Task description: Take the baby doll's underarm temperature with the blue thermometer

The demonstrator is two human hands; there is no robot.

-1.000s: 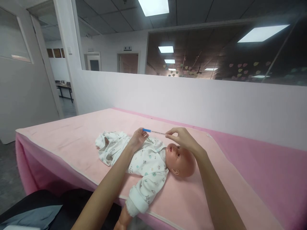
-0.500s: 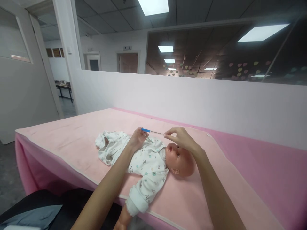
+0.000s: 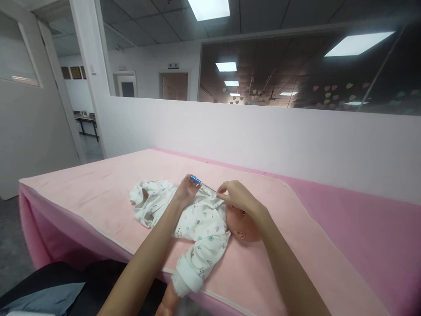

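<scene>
A thin thermometer-like stick (image 3: 208, 187) with a blue end slants above the chest of a baby doll (image 3: 202, 221). My left hand (image 3: 187, 189) is closed on its blue end. The fingertips of my right hand (image 3: 232, 193) pinch the thin end, lower and close to the doll's neck. The doll lies on its back in a white printed outfit, its head to the right, partly hidden behind my right hand and wrist. One sleeved arm of the doll hangs over the near table edge.
A pink padded cloth (image 3: 98, 188) covers the table, with darker pink cloth (image 3: 358, 219) at the right. A white wall (image 3: 230, 131) with a window stands behind. On the left is a door (image 3: 33, 118). My dark-clothed lap is at the lower left.
My right hand has come down and to the left, over more of the doll's face. The stick now tilts more steeply, its thin end lower. My left hand has shifted slightly left.
</scene>
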